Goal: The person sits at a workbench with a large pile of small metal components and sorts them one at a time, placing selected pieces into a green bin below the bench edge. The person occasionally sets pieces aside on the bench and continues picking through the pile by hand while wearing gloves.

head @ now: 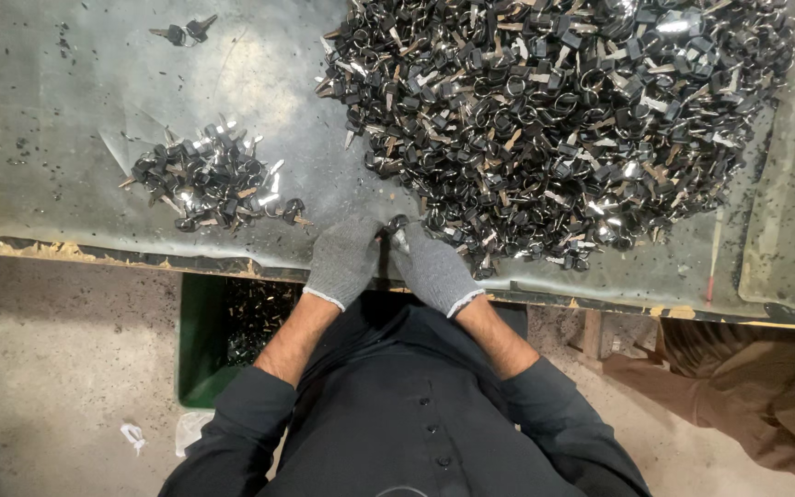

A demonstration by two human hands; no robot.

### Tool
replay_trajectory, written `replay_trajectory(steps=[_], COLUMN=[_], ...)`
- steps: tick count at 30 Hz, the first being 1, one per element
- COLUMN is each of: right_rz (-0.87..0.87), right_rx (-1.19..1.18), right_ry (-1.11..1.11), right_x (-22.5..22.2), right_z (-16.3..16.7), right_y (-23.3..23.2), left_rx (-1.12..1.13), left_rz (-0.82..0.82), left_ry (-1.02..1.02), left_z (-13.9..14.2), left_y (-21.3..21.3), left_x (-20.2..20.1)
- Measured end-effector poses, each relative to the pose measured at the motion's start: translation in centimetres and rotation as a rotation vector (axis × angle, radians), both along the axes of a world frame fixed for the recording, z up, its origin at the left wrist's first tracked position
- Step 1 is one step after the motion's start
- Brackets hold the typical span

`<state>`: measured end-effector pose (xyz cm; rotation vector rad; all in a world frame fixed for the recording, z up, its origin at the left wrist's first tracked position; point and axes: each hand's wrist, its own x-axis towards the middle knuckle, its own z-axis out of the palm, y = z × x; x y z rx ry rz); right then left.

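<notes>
Grey, scuffed metal tabletop point(66, 110) fills the upper view, bare concrete floor point(57, 359) below its near edge. Big heap of black-headed keys on rings point(554, 120) covers the right and centre of the tabletop, reaching almost to the near edge. Smaller pile of the same keys point(209, 179) sits well apart on the left, and a loose pair of keys point(186, 32) lies near the far left corner.

I see both hands in grey knit gloves, meeting at the heap's near edge. My left hand point(342, 262) and right hand point(434, 267) are pressed close together, fingers curled in on one key set point(396, 228) between them; the left's fingers are bent around it, the right's pinch it from the other side. That key set is just touching the fringe of the big heap.

Green bin point(200, 340) under the tabletop, more keys inside. Another person's brown sleeve point(738, 377) at lower right, away from my hands.
</notes>
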<state>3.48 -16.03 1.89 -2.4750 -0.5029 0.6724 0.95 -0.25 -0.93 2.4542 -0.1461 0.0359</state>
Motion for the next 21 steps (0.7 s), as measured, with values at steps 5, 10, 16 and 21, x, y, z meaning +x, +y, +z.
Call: replay_trajectory(steps=[5,10,16,21], right_rz=[-0.055,-0.039,-0.167,-0.063], right_rx=[-0.284,-0.185,-0.172,-0.164], right_ry=[-0.090,-0.193,0.051,-0.109], right_x=[-0.9,-1.4,-0.4,-0.3], right_z=[-0.1,-0.2,0.0,-0.1], right_y=[1.6,1.3,0.5,0.8], left_rx=[0.075,0.096,-0.007,0.014], left_rz=[-0.010,0.014,0.064,0.024], left_ry=[-0.056,0.051,0.002,-0.110], left_z=[0.0,0.3,0.3,0.1], left_y=[-0.5,-0.6,-0.5,-0.6], left_x=[-0.2,-0.3,-0.7,-0.8])
